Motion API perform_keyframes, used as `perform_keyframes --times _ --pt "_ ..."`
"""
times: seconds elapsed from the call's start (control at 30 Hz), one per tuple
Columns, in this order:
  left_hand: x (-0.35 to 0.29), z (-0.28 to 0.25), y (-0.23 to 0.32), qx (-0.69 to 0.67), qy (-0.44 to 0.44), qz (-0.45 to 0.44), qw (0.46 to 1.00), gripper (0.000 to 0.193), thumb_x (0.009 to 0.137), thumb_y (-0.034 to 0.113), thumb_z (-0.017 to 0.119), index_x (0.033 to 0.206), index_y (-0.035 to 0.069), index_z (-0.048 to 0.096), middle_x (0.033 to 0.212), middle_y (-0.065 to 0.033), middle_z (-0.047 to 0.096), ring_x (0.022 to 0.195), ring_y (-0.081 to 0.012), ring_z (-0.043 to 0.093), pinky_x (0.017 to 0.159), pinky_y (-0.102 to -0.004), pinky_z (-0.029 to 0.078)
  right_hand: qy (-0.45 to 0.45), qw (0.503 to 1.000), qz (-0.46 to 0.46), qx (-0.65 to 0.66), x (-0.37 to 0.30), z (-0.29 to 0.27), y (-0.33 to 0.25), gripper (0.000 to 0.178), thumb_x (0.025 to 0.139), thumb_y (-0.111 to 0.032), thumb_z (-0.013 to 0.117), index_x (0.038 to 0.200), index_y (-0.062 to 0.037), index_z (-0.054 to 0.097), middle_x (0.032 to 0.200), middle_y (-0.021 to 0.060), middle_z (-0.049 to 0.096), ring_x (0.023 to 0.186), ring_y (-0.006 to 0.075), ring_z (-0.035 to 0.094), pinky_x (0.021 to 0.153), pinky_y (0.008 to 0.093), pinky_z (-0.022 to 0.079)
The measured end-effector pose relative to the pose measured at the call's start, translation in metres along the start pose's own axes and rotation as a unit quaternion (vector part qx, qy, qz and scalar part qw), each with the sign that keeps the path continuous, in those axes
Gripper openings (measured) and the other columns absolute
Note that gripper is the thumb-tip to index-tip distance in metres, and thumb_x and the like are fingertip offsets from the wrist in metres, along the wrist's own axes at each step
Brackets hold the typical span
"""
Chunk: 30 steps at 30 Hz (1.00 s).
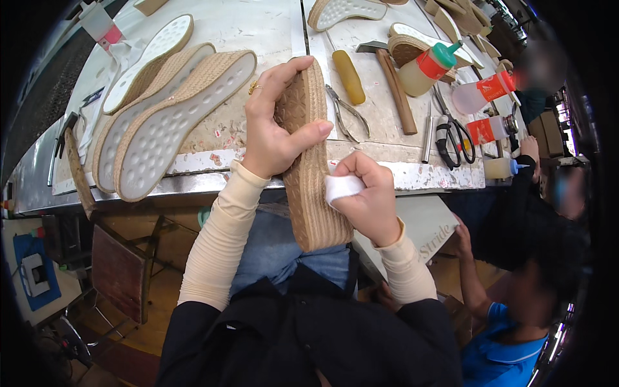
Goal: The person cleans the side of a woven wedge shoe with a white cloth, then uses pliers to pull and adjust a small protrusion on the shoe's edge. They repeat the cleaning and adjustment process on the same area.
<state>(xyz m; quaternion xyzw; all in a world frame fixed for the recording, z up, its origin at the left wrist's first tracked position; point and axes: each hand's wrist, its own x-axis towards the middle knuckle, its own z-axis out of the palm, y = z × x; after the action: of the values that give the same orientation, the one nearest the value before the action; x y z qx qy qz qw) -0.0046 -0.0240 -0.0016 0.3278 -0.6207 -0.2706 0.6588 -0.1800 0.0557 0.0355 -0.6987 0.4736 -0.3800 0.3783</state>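
My left hand (277, 122) is wrapped round a shoe sole (306, 193), its thumb across the side. The sole stands on edge in front of me, with a brown patterned bottom and a woven rope-like side wall. In my right hand (371, 200) a white cloth (343, 188) is bunched between the fingers and pressed against the woven side, low on the sole. Left of my hands, several similar soles lie on the table; the nearest sole (187, 122) shows a white dimpled upper face.
On the table (258, 26) lie pliers (348, 115), a yellow-handled tool (349, 77), a hammer (395, 90), scissors (454, 135) and plastic bottles, one a green-capped bottle (429, 69). Another hammer (77, 161) overhangs the left edge. A person in blue (509, 342) holds a pale box (412, 235) at right.
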Motion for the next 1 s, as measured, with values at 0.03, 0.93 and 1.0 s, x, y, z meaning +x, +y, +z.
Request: perform_keyframes --times 0.03,0.93,1.0 --pt "0.000 0.000 0.000 0.000 -0.002 0.002 1.000 0.071 0.064 0.033 0.078 0.125 0.002 0.057 0.111 -0.0144 0.059 0.101 -0.0252 0.057 0.091 -0.0354 0.045 -0.014 1.000 0.013 -0.003 -0.004 -0.004 -0.001 0.014 0.070 0.000 0.069 0.076 -0.0014 0.057 0.065 -0.0010 0.056 0.059 0.0041 0.047 0.054 0.0211 0.039" --pt "-0.003 0.000 0.003 -0.028 -0.037 -0.053 0.998 0.074 0.065 0.032 0.076 0.128 -0.001 0.053 0.117 -0.0142 0.057 0.108 -0.0240 0.056 0.097 -0.0354 0.042 -0.005 1.000 0.005 -0.026 -0.006 -0.002 0.000 0.017 0.066 -0.004 0.072 0.074 -0.0012 0.057 0.064 0.0086 0.060 0.059 0.0187 0.060 0.056 0.0287 0.046" --pt "-0.003 0.001 0.004 -0.038 -0.036 -0.059 0.997 0.074 0.065 0.032 0.076 0.128 0.000 0.053 0.117 -0.0140 0.057 0.108 -0.0239 0.056 0.097 -0.0354 0.042 0.015 1.000 -0.008 -0.015 -0.003 0.001 0.000 0.018 0.065 -0.005 0.072 0.074 -0.0012 0.057 0.065 0.0119 0.061 0.060 0.0249 0.065 0.057 0.0313 0.048"
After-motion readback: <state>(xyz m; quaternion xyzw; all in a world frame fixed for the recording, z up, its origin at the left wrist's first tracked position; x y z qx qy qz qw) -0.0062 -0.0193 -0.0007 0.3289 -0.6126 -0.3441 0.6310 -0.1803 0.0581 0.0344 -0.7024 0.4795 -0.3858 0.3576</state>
